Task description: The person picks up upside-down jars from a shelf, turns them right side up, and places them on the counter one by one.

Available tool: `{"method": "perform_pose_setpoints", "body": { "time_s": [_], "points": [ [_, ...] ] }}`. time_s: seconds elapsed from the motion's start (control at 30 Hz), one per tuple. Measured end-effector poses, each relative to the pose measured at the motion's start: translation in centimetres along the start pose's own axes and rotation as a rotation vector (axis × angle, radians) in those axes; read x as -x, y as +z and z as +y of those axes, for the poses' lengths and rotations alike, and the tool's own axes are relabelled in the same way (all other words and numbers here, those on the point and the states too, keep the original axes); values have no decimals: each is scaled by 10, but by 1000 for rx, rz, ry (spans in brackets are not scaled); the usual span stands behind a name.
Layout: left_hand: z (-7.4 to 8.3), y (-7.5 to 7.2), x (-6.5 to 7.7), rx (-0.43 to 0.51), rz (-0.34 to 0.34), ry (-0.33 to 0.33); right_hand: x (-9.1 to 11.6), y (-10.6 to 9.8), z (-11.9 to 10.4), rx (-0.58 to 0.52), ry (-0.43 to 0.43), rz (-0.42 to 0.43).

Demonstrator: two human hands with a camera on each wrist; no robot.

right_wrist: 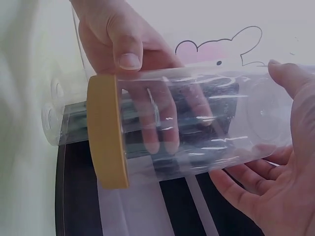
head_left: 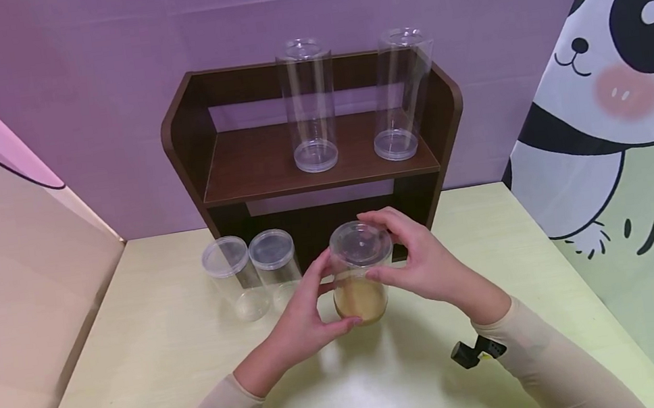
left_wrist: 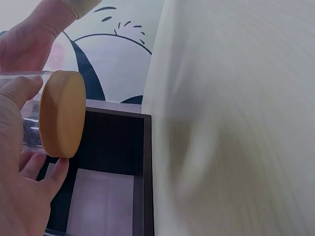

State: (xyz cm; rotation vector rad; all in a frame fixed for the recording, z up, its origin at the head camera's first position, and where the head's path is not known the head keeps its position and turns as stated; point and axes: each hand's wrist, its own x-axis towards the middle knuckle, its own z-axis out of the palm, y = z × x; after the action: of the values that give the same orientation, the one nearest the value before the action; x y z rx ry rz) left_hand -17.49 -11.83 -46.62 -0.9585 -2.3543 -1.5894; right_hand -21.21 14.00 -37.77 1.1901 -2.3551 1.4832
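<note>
Both hands hold a clear plastic jar upside down in front of the shelf, its tan ribbed lid at the bottom. From the left side, my left hand grips it low, thumb and fingers round the wall close to the lid. Higher up, my right hand spans the jar near its clear base, thumb on the near side and fingers on the far side. Through the transparent wall, the left fingers show in the right wrist view. The jar looks empty, with the lid held above the table.
A dark brown two-tier shelf stands at the table's back. Two tall clear cylinders are on its upper board. Two shorter clear jars stand side by side on the table, left of the hands. Printed cloth panels enclose the sides.
</note>
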Motion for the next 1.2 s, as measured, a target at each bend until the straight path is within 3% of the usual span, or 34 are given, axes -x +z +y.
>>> {"method": "perform_pose_setpoints", "body": {
  "time_s": [0.33, 0.47, 0.83, 1.03, 1.2],
  "points": [
    [-8, 6, 0, 90, -106, -224, -1, -1, 1, 6, -13, 0],
    [-10, 10, 1, 127, -119, -273, 0, -2, 1, 7, -8, -1],
    [-11, 12, 3, 72, -66, -293, 1, -5, 2, -43, -10, -20],
    [-10, 5, 6, 45, -34, -333, 10, -22, 16, -128, 24, -98],
    [-8, -2, 6, 82, -8, -329, 23, -41, 33, -152, 64, -175]
  ]
}}
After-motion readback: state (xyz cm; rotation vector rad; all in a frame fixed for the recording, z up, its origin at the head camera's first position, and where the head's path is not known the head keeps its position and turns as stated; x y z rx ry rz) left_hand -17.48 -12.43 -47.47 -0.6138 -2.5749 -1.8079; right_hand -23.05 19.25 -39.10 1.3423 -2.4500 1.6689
